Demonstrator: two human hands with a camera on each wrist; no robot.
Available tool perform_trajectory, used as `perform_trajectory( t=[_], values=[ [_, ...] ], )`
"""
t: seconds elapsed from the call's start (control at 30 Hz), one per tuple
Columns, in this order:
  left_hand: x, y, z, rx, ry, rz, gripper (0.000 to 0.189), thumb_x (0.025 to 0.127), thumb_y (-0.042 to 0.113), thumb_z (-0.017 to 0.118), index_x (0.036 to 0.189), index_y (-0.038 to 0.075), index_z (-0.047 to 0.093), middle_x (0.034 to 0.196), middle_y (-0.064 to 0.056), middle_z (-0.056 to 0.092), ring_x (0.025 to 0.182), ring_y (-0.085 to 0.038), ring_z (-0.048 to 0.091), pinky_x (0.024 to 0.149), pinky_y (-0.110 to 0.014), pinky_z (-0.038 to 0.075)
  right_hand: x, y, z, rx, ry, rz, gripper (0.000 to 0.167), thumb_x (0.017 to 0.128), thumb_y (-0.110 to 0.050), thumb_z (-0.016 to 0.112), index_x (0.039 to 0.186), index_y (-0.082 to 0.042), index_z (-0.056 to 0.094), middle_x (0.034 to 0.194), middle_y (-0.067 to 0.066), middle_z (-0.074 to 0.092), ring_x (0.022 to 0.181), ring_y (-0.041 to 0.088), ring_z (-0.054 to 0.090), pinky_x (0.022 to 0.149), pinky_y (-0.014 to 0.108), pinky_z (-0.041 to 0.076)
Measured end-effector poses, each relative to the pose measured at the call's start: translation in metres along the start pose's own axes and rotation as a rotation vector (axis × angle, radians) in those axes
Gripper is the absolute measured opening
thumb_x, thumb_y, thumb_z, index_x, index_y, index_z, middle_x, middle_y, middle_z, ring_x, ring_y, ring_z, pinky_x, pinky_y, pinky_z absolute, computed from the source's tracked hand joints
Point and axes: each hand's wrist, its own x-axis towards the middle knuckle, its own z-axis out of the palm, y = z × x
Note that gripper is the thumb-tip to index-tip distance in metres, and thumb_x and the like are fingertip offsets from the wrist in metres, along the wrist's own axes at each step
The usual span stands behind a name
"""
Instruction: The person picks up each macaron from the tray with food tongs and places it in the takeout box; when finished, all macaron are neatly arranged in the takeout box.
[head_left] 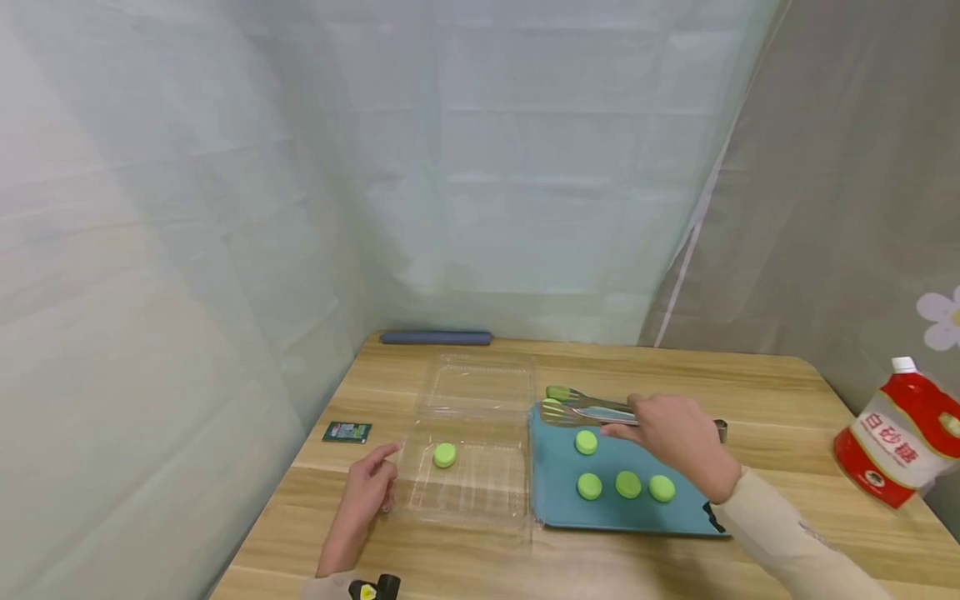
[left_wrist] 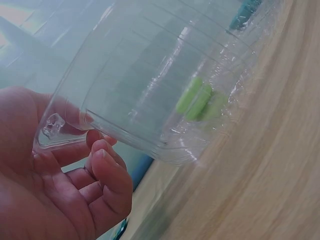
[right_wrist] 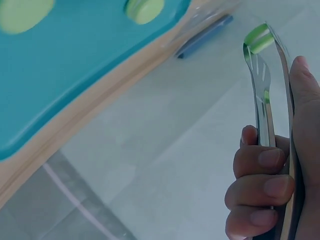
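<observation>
So by my read this one's still early: just one green macaron (head_left: 445, 455) is in the clear plastic box (head_left: 487, 479), with at least four more macarons (head_left: 627, 484) left on the blue tray (head_left: 558, 471). Right hand (head_left: 675, 437) has a firm grip on the metal tongs (head_left: 600, 419), nearly closed around another piece (right_wrist: 260, 38), while the left hand (head_left: 366, 483) is at the box's left edge, fingers bent, can't tell if it's actually pinching.

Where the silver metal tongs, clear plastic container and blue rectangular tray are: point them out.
Silver metal tongs (right_wrist: 262, 117): right wrist view, one arm's shaft.
Clear plastic container (head_left: 480, 479): head view, bare base floor.
Blue rectangular tray (head_left: 618, 460): head view, bare middle surface.
</observation>
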Motion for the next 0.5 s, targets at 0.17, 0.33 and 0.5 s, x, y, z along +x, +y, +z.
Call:
perform_trajectory(
  t=[0.17,0.33,0.5],
  values=[
    [0.000,-0.002,0.000,-0.008,0.004,0.014,0.052,0.088,-0.007,0.046,0.140,-0.010,0.052,0.063,-0.005,0.047,0.048,-0.011,0.041,0.044,-0.020,0.037,0.012,-0.012,0.006,0.009,0.036,-0.039,0.064,0.087,-0.077,0.044,0.064,-0.017,0.042,0.054,-0.010,0.016,0.046,0.005,0.014,0.041,0.022,0.012],
    [0.000,-0.002,0.000,-0.015,0.004,0.030,0.052,0.087,-0.007,0.046,0.139,-0.010,0.052,0.061,-0.005,0.047,0.047,-0.010,0.040,0.044,-0.020,0.036,0.023,-0.025,0.014,0.014,0.087,-0.071,0.063,0.086,-0.077,0.047,0.065,-0.017,0.044,0.052,-0.010,0.018,0.043,0.005,0.016,0.040,0.022,0.012],
    [0.000,-0.002,-0.001,-0.023,-0.004,0.030,0.052,0.087,-0.007,0.046,0.139,-0.011,0.052,0.061,-0.003,0.046,0.047,-0.010,0.040,0.044,-0.020,0.036,0.031,-0.039,0.021,0.030,0.069,-0.091,0.058,0.084,-0.071,0.059,0.066,-0.017,0.047,0.051,-0.009,0.022,0.042,0.005,0.018,0.040,0.021,0.013]
  ],
)
